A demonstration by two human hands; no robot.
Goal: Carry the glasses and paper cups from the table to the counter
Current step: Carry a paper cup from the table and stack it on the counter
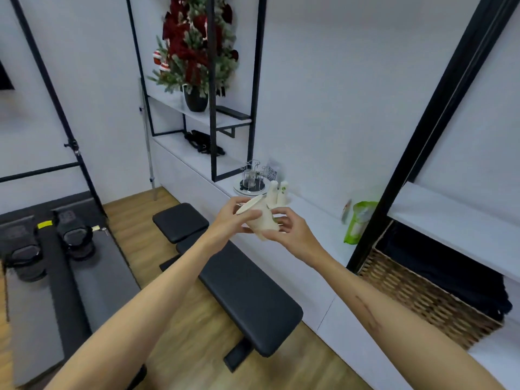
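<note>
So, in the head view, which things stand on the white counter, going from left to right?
Glass rack → upside-down paper cups → green bag. In front of them, left hand and right hand hold a paper cup.

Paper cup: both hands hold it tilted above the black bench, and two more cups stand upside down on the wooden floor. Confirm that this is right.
One detail is wrong. The two upside-down cups stand on the white counter, not on the wooden floor. The head view shows this. The rest holds: the left hand and right hand hold the paper cup tilted above the black bench.
</note>
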